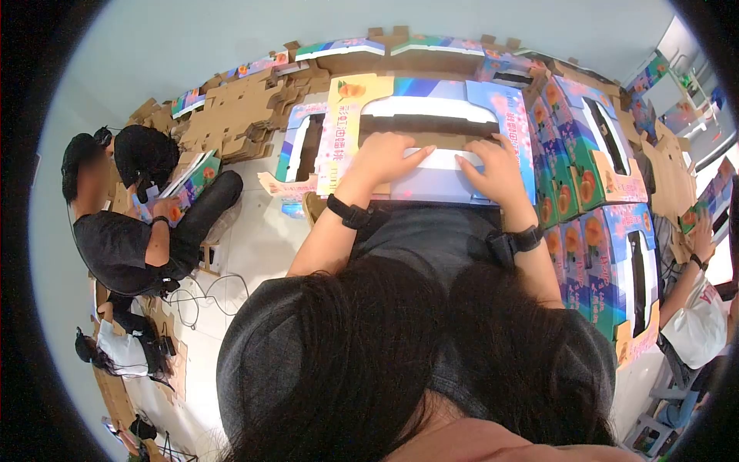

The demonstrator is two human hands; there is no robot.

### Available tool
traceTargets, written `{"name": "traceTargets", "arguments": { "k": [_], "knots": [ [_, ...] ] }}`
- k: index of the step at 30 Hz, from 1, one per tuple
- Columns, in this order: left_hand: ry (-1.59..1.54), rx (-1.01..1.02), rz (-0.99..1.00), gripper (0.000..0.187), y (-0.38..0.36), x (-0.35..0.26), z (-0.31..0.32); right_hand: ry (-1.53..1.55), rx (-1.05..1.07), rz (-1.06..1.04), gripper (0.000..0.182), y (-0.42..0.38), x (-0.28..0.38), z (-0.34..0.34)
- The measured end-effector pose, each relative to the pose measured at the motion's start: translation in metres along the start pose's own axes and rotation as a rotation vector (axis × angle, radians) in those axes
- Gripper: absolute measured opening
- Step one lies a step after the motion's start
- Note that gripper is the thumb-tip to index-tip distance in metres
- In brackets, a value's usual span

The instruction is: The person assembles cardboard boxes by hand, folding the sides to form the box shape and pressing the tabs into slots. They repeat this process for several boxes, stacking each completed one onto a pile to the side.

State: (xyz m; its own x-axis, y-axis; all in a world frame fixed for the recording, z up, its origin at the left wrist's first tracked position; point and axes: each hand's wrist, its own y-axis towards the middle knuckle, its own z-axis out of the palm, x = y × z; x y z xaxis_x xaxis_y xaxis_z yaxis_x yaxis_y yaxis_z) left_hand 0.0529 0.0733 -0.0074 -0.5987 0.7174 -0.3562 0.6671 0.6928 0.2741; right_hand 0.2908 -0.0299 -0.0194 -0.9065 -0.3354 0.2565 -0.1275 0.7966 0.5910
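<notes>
A printed cardboard fruit carton (431,189) lies in front of my body, with peaches, blossoms and red lettering on its yellow and blue side flaps. A long brown opening runs across its middle. My left hand (389,163) is on the left part of the near panel, fingers bent over its edge by the opening and thumb stretched to the right. On the right part of the same panel, my right hand (496,171) has its fingers curled at the edge, with the thumb pointing left. The fingertips are partly hidden. Both wrists wear black bands.
Assembled cartons (608,254) are stacked at my right, and another carton (306,146) is close on the left. Flat brown cardboard (231,112) lies along the wall. A seated person (123,246) handles printed cardboard at the left; another person's hand (702,239) is at far right. Cables (202,300) lie on the floor.
</notes>
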Motion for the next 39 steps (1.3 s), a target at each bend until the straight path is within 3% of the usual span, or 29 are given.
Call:
{"name": "traceTargets", "arguments": {
  "k": [14, 24, 28, 31, 35, 38, 39],
  "knots": [
    [0.003, -0.056, 0.029, 0.06, -0.002, 0.0, 0.002, 0.008, 0.006, 0.004, 0.026, -0.001, -0.001, 0.001],
    [0.04, 0.046, -0.03, 0.057, -0.001, -0.005, -0.005, -0.005, 0.018, -0.008, 0.029, 0.001, 0.002, -0.005],
    [-0.15, -0.283, 0.213, 0.038, -0.014, -0.012, -0.016, -0.045, -0.017, -0.036, 0.03, -0.002, 0.014, -0.012],
    [-0.179, -0.591, 0.302, 0.056, -0.031, -0.021, -0.058, -0.032, -0.019, -0.008, 0.028, -0.006, 0.013, -0.017],
    [-0.072, -0.696, 0.008, 0.068, -0.063, 0.016, -0.093, -0.016, -0.115, -0.115, 0.027, -0.012, 0.004, -0.014],
    [-0.259, -0.615, -0.352, 0.083, -0.093, 0.08, -0.066, -0.016, -0.148, -0.178, 0.026, -0.014, 0.008, -0.015],
    [-0.47, -0.547, -0.35, 0.084, -0.099, 0.082, -0.066, -0.022, -0.143, -0.192, 0.025, -0.013, 0.011, -0.018]
  ]
}}
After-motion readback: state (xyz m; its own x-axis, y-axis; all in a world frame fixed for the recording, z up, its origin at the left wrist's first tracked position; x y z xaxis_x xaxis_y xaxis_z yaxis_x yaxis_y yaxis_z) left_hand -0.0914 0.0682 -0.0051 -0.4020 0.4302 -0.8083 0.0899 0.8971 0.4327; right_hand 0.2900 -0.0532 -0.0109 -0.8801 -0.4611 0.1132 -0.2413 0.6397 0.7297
